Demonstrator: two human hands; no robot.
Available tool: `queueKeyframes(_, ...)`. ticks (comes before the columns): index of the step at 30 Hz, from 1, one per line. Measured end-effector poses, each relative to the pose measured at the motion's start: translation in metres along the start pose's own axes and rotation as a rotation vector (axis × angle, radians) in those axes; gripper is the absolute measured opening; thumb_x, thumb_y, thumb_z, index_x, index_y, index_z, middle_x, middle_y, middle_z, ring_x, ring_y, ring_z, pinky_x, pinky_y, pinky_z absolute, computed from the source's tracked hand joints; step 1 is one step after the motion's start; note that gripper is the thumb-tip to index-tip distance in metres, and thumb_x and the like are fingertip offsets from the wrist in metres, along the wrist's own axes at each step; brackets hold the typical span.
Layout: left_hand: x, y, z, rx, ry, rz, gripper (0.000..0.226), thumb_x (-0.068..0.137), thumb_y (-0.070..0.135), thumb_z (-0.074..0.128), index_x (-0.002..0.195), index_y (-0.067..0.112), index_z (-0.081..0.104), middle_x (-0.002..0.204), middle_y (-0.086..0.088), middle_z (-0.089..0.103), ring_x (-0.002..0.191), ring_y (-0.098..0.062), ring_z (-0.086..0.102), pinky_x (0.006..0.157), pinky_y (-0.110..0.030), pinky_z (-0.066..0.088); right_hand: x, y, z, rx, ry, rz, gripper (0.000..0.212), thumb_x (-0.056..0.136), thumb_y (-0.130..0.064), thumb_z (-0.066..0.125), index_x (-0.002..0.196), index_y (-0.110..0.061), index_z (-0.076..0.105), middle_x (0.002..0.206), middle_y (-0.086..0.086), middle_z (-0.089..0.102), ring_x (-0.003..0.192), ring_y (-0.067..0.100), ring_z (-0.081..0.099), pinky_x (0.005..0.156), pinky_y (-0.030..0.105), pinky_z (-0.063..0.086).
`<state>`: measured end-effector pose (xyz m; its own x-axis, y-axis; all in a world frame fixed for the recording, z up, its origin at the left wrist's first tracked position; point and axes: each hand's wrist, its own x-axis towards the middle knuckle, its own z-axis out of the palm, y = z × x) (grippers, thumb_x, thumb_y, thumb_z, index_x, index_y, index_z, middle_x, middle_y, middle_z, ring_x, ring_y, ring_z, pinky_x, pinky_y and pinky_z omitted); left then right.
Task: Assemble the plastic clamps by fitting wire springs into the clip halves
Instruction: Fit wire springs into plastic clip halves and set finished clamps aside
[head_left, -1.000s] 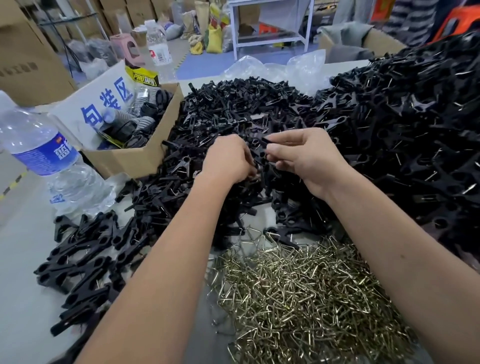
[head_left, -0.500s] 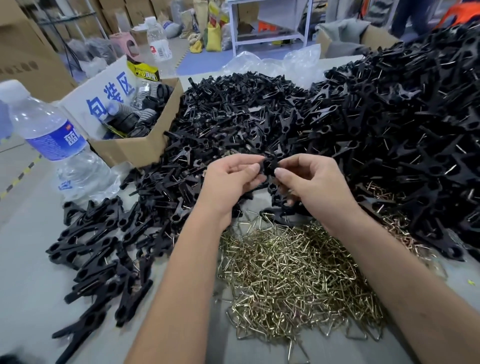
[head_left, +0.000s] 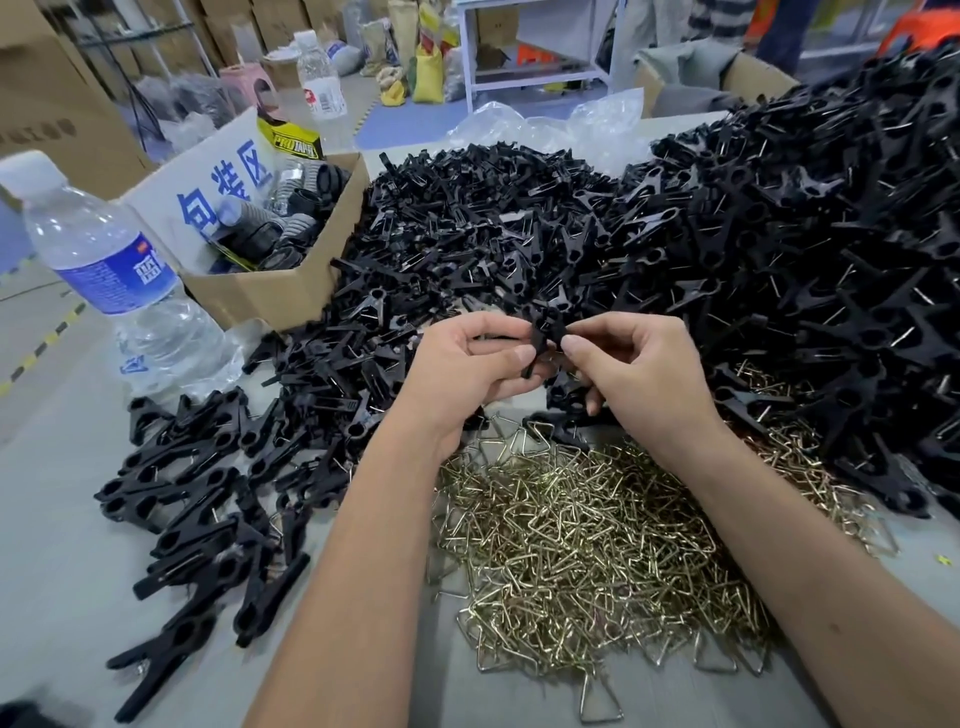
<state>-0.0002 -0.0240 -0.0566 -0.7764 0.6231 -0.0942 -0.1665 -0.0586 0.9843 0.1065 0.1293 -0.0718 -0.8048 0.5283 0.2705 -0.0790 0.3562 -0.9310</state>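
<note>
My left hand (head_left: 467, 364) and my right hand (head_left: 639, 374) meet above the table's middle, and both pinch black clip halves (head_left: 543, 332) held between their fingertips. Below the hands lies a heap of brass-coloured wire springs (head_left: 587, 545). A big pile of loose black clip halves (head_left: 493, 223) fills the table behind the hands. Assembled black clamps (head_left: 187, 499) lie spread at the lower left, and a taller mound of clamps (head_left: 831, 260) rises on the right. Whether a spring sits in the held pieces is hidden by my fingers.
A clear water bottle (head_left: 114, 280) with a blue label stands at the left. Behind it an open cardboard box (head_left: 270, 291) holds dark parts. Crumpled clear plastic (head_left: 545, 124) lies at the table's far edge. Boxes, a second bottle and a white rack stand beyond.
Both hands drew back from the clip pile toward me with black clip pieces, and their fingertips now meet on them above the springs. The view tilted down a little.
</note>
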Motion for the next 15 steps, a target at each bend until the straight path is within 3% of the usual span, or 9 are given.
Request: queueKeyframes(15, 0.0003, -0.0029, -0.0002, -0.048, -0.019, 0.007, 0.023, 0.088, -0.009, 0.073, 0.107, 0.003, 0.068, 0.099, -0.019, 0.078, 0.092, -0.034, 0.078, 0.074, -0.034, 0.064, -0.0039, -0.0039, 0.0002, -0.014, -0.033, 0.02, 0.004, 0.095, -0.023, 0.075, 0.095, -0.024, 0.079, 0.076, -0.003, 0.077, 0.044, 0.018, 0.064, 0.042, 0.033, 0.053)
